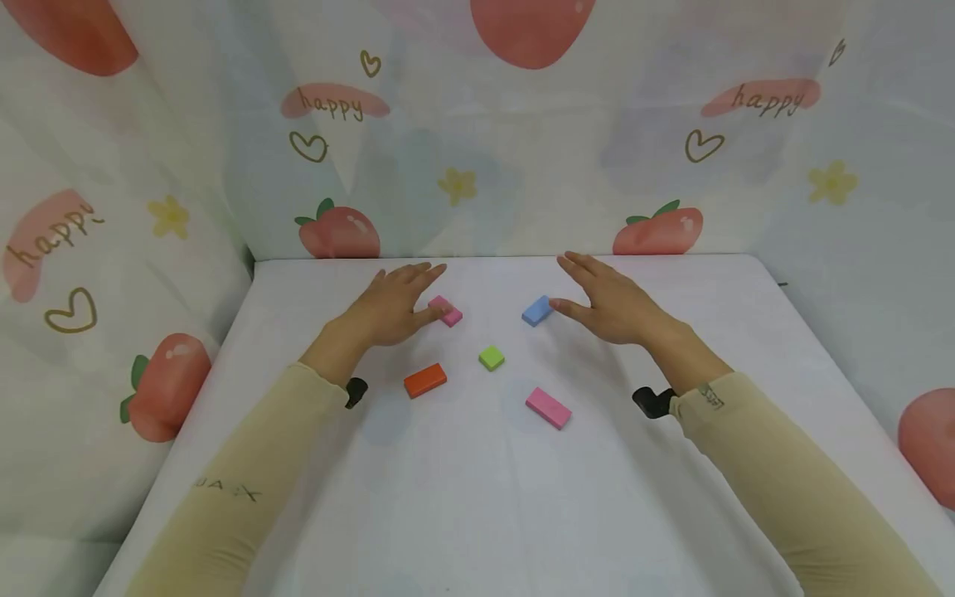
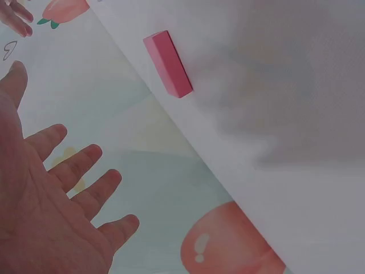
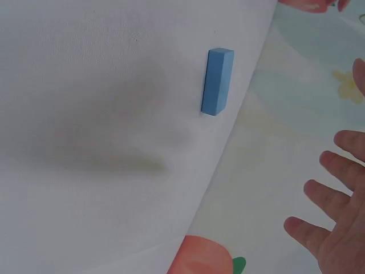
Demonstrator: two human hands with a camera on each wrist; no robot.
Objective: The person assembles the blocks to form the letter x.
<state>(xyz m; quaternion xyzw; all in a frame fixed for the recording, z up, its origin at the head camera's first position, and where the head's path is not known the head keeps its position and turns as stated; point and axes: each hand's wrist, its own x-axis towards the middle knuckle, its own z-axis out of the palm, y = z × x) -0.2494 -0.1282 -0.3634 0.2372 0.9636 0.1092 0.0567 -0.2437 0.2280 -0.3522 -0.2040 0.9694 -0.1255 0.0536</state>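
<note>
Above the table's left half my left hand [image 1: 390, 305] hovers with fingers spread and nothing in it. Its thumb overlaps a pink block [image 1: 449, 313] in the head view; the left wrist view shows that pink block [image 2: 169, 64] lying on the white cloth, apart from the fingers. My right hand [image 1: 615, 303] is also raised, palm facing inward, fingers straight. By its thumb tip in the head view lies a blue block [image 1: 535, 311]. In the right wrist view the blue block [image 3: 217, 81] stands clear of the right fingers [image 3: 325, 197].
Nearer me on the white table [image 1: 448, 497] lie an orange-red block [image 1: 425, 381], a small green square block [image 1: 492, 358] and a second pink block [image 1: 548, 408]. A printed curtain [image 1: 522, 149] with peaches and hearts rises behind the table and along both sides.
</note>
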